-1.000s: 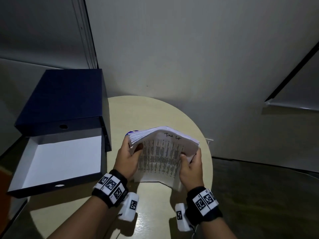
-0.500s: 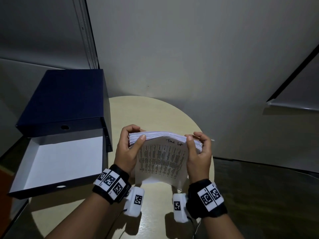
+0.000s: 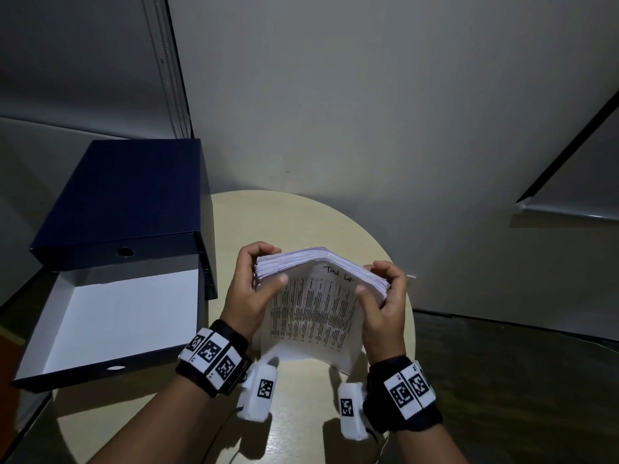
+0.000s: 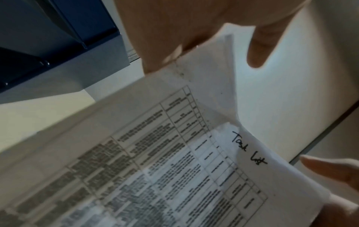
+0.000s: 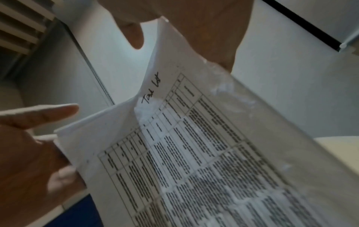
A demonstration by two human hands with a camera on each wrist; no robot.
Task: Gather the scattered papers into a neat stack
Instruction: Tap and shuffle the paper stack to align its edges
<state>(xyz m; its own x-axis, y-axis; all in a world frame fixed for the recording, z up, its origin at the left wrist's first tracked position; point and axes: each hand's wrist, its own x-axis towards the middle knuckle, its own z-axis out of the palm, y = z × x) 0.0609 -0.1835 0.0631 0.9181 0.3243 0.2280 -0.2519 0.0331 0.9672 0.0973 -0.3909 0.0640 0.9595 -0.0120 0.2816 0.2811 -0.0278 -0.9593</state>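
Both hands grip papers [image 3: 315, 306] upright over table [image 3: 301, 222] — left hand [image 3: 249, 296] and right hand [image 3: 385, 306] curled round side edges. Open box [image 3: 110, 316] left.

A round, pale beige wooden desk [image 3: 301, 222] carries an open dark navy cardboard box [image 3: 134, 202] with a white inside, standing left of the fingers [image 3: 254, 254], overhanging the desk's left edge.
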